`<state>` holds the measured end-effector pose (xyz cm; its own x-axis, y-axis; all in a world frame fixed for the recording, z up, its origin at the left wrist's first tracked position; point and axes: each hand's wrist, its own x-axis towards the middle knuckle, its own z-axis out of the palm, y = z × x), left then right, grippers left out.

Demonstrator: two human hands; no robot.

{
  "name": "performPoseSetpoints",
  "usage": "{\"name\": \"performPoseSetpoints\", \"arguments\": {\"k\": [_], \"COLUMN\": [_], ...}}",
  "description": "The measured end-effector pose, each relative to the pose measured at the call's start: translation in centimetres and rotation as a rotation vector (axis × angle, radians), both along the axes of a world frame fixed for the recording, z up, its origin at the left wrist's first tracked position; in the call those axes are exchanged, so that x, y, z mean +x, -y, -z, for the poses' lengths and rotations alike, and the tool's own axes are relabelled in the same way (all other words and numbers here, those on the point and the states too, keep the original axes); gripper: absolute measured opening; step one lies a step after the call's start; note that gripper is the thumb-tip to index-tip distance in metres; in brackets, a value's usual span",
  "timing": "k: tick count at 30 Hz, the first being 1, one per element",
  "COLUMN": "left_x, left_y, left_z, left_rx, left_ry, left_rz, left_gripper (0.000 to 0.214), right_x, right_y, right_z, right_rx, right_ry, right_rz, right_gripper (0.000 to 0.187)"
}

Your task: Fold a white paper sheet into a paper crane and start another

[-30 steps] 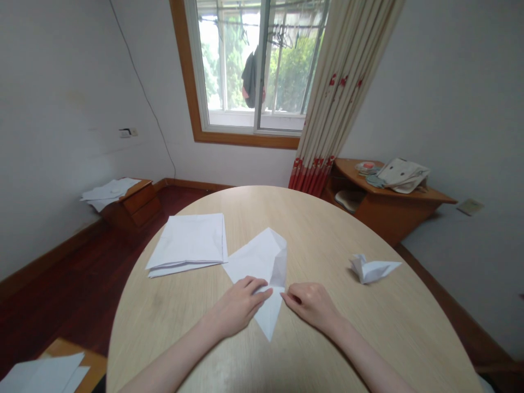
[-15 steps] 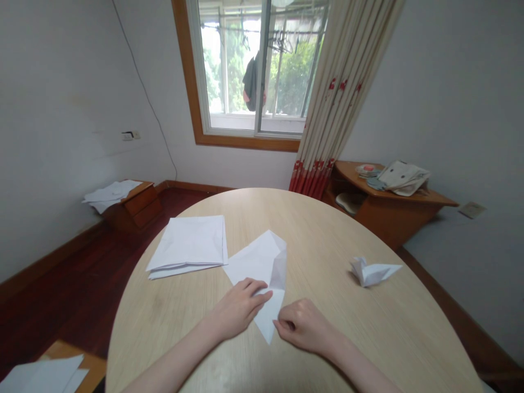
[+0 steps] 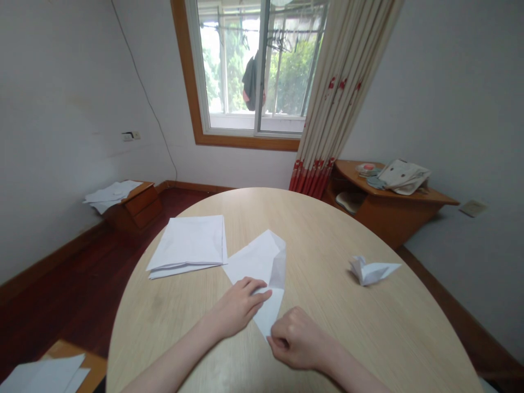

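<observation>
Head view: pointed white paper [image 3: 268,256] under a flat left hand [image 3: 239,307], right hand [image 3: 295,338] curled at its tip.

Two hands, the left hand [image 3: 239,308] and the right hand [image 3: 295,346], sit at 6 o'clock on one oval wooden table [image 3: 347,327]. The table also carries three paper items: one folded sheet [image 3: 257,267] at 12 o'clock from the hands, one stack of sheets [image 3: 188,245] at 11 o'clock, and one small origami figure [image 3: 370,271] at 2 o'clock. Beyond the table are one window [image 3: 254,71] and one curtain [image 3: 339,82]. There are two pieces of wooden furniture: one drawer cabinet [image 3: 135,210] at 10 o'clock, holding one paper pile [image 3: 110,192], and one corner shelf [image 3: 388,202] at 2 o'clock, holding one cloth bag [image 3: 404,177].
</observation>
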<state>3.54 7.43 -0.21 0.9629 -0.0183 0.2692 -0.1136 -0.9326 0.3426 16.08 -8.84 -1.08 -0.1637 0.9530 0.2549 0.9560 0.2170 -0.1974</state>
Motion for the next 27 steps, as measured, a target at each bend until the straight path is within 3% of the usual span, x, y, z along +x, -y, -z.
{"name": "performPoseSetpoints", "arguments": {"k": [5, 12, 17, 22, 27], "left_x": [-0.1, -0.3, -0.4, -0.4, -0.5], "left_y": [0.2, 0.8, 0.9, 0.9, 0.7], "left_z": [-0.2, -1.0, -0.6, -0.6, -1.0], "left_rx": [-0.017, -0.003, 0.033, 0.044, -0.054], "left_ry": [0.010, -0.027, -0.020, -0.034, -0.061], "left_rz": [-0.001, -0.024, -0.033, -0.036, -0.057], "left_gripper": [0.034, 0.027, 0.035, 0.035, 0.039], "right_x": [0.9, 2.1, 2.4, 2.9, 2.8], "right_y": [-0.1, -0.3, -0.8, -0.9, -0.9], "right_z": [-0.6, -1.1, -1.2, -1.3, -1.2], "right_rx": [0.125, 0.377, 0.416, 0.524, 0.566], "right_ry": [0.070, 0.178, 0.163, 0.151, 0.237], "right_rz": [-0.002, 0.116, 0.220, 0.165, 0.196], "right_gripper": [0.030, 0.040, 0.036, 0.026, 0.032]}}
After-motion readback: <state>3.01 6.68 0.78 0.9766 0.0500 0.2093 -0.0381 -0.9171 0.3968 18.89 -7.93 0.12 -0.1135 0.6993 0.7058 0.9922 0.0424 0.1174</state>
